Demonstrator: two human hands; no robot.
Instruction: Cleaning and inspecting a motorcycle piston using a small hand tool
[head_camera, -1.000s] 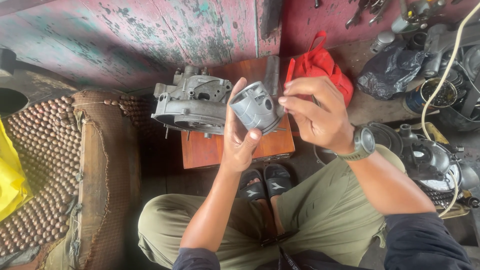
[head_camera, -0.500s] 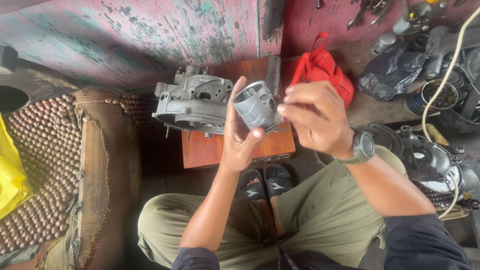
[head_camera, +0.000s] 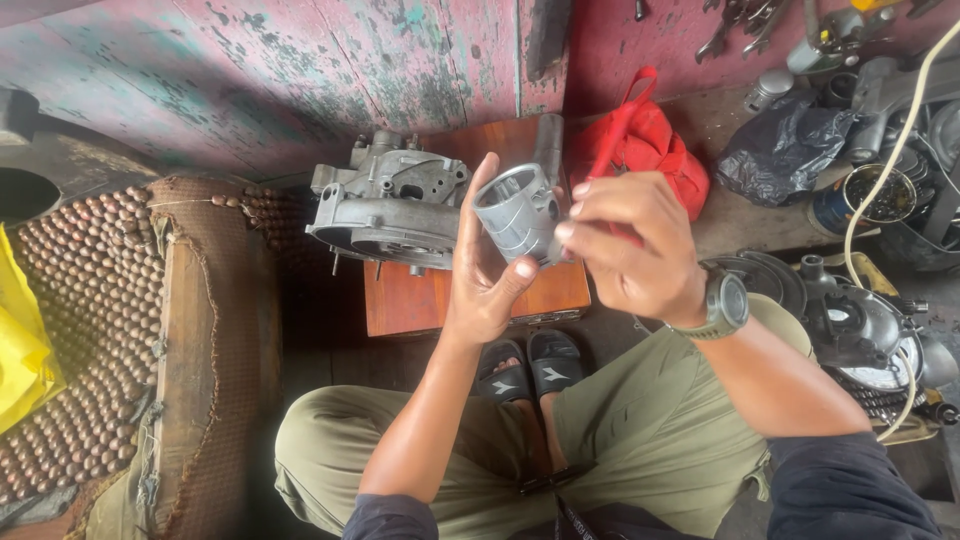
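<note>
Olive trousers fill the near edge, the person sitting cross-legged above black sandals (head_camera: 528, 362). Higher up, the left hand (head_camera: 487, 280) cradles a dull grey metal piston (head_camera: 515, 213), cylindrical and hollow, open end up; its fingers are clamped around the skirt. The right hand (head_camera: 630, 245), fingers pinched together, touches the piston's side. Beyond, a grey engine casing (head_camera: 385, 210) rests on a small wooden desk (head_camera: 420, 300), a red bag (head_camera: 640, 140) behind.

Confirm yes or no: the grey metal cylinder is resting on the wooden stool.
No, the left hand holds the grey cylinder above the stool.
</note>
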